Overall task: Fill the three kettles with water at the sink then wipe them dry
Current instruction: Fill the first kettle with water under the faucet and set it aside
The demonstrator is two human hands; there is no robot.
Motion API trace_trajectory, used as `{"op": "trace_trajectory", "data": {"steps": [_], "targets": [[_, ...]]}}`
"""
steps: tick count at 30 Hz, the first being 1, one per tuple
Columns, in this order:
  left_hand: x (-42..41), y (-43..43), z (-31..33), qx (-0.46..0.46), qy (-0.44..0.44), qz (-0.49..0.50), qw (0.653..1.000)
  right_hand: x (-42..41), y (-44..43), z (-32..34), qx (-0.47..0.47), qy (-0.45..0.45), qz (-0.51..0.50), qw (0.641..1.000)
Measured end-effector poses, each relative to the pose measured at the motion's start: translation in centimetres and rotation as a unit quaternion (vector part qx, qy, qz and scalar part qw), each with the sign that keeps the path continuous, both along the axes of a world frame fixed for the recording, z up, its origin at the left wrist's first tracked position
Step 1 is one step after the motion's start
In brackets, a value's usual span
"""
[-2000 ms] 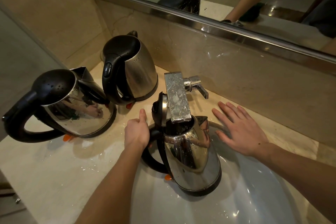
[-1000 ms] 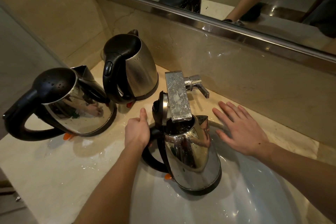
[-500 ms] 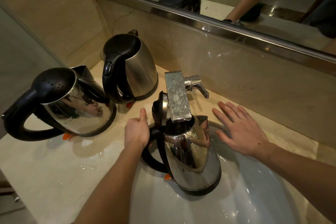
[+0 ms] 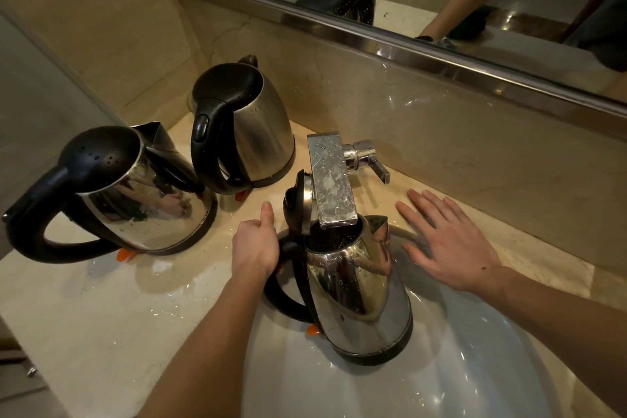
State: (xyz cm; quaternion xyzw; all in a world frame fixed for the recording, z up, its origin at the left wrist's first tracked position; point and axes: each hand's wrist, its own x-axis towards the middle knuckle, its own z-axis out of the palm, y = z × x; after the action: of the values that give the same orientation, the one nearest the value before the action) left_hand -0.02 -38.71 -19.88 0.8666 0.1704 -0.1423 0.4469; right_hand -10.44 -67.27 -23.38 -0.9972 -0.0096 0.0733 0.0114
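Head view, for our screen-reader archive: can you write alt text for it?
A left hand grips the handle of an open-lidded steel kettle in the white sink basin, mouth under the square faucet. The right hand rests flat on the wet counter. A near kettle and a far kettle, both closed, stand at left.

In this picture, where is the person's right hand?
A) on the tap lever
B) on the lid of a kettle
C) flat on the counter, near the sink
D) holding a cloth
C: the right hand lies open and flat on the counter, apart from the tap lever, while the left hand holds the kettle by its handle.
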Motion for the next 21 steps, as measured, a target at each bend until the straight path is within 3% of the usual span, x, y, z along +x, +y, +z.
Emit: {"op": "trace_trajectory", "data": {"steps": [21], "targets": [[-0.10, -0.12, 0.41, -0.003, -0.002, 0.000, 1.000, 0.04, -0.19, -0.39, -0.017, 0.002, 0.003, 1.000]]}}
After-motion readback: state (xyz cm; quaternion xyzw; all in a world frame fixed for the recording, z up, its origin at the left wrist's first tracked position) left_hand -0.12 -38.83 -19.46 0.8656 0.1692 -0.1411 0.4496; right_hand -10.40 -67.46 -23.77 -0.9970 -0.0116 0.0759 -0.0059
